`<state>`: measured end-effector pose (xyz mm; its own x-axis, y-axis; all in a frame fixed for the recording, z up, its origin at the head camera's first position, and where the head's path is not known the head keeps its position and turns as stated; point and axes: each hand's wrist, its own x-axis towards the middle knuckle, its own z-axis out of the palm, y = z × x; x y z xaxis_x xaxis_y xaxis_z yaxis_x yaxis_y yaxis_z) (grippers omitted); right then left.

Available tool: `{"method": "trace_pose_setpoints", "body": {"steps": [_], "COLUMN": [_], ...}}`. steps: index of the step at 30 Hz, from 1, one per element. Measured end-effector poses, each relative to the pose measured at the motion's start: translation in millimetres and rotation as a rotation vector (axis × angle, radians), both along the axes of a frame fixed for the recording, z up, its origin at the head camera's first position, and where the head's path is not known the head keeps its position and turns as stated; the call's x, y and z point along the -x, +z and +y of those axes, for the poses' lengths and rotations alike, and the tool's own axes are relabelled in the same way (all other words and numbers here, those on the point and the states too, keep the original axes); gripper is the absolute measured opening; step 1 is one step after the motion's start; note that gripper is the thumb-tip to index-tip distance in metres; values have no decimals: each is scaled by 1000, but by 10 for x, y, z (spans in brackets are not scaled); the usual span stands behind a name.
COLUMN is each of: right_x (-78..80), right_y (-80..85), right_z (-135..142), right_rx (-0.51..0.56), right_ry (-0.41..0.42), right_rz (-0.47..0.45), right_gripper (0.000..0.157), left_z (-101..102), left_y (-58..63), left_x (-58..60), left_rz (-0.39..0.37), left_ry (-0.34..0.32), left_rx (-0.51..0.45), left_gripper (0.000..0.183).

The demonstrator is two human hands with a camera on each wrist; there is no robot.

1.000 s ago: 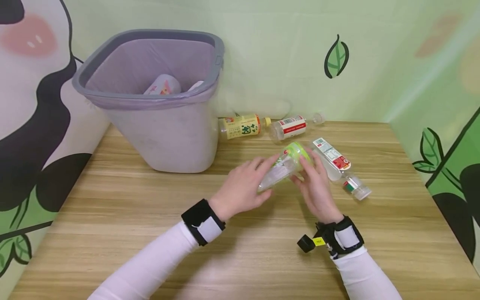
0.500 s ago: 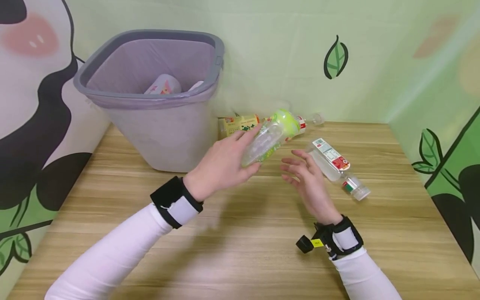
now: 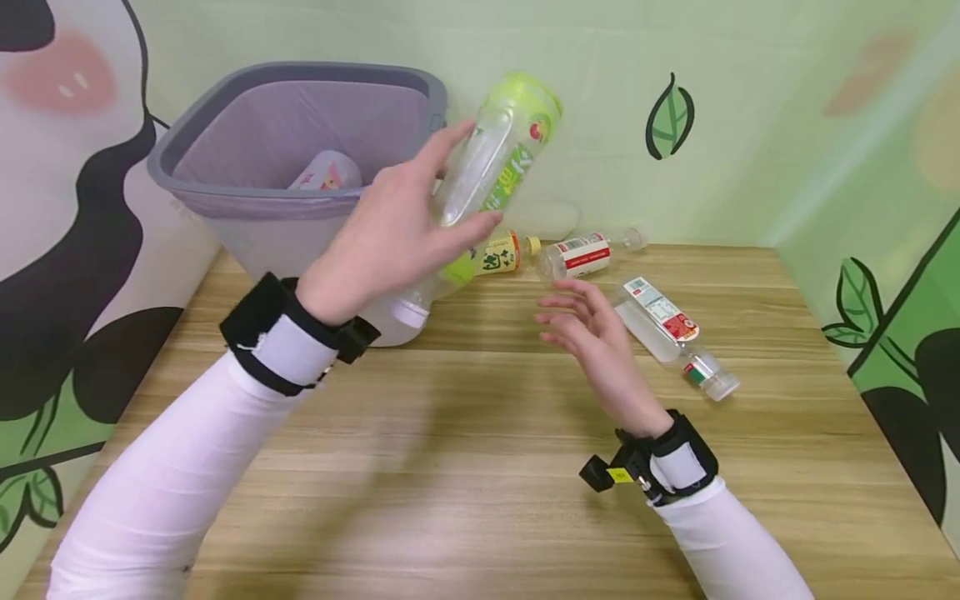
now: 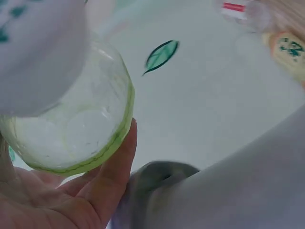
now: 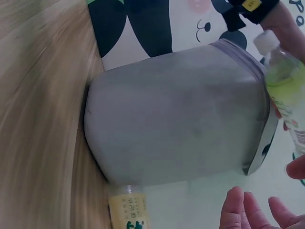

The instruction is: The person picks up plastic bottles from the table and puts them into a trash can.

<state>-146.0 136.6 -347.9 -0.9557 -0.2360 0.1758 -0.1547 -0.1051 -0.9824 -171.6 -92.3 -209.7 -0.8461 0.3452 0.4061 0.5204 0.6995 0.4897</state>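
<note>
My left hand (image 3: 393, 229) grips a clear plastic bottle (image 3: 491, 158) with a green-and-clear label, its thumb on one side and fingers on the other. The bottle is tilted, its white cap low at the left and its green base up at the right. It is raised in front of the right rim of the trash bin (image 3: 300, 71), which has a lilac liner. In the left wrist view the white cap end (image 4: 38, 57) looms close to the camera. My right hand (image 3: 592, 346) hovers over the table with relaxed fingers, holding nothing, left of a clear bottle (image 3: 660, 321) with a red-and-white label.
Against the back wall lie a yellow-labelled bottle (image 3: 498, 252), partly hidden, and a clear bottle (image 3: 585, 255) with a red-and-white label. Inside the bin sits a whitish bottle (image 3: 327, 171). Printed cloth walls enclose the wooden table (image 3: 487, 500) at the back and sides.
My left hand has carried the green-labelled bottle up and left toward the bin. My right hand has let go of it and moved slightly left.
</note>
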Motion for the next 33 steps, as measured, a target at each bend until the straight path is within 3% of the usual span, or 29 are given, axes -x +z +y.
{"method": "trace_pose_setpoints", "body": {"steps": [4, 11, 16, 19, 24, 27, 33], "right_x": [29, 31, 11, 5, -4, -11, -36], "right_y": [71, 99, 63, 26, -45, -78, -114], "right_z": [-84, -186, -202, -200, -210, -219, -231], "right_rx": [-32, -15, -23, -33, -30, -32, -45], "right_ry": [9, 25, 28, 29, 28, 31, 40], "right_rz": [66, 114, 114, 105, 91, 80, 74], "right_gripper": [44, 47, 46, 47, 47, 47, 47], "left_z": [-42, -194, -341, -434, -592, -679, -769], "left_y": [208, 568, 732, 754, 656, 560, 447], "left_x": [-8, 72, 167, 274, 496, 588, 637], "left_rz": [-15, 68, 159, 224, 242, 156, -89], "left_ry": [46, 203, 293, 336, 424, 452, 446], "left_rx": [-68, -196, -297, -301, -171, -65, 91], "left_gripper": [79, 69, 53, 50, 56, 65, 73]}}
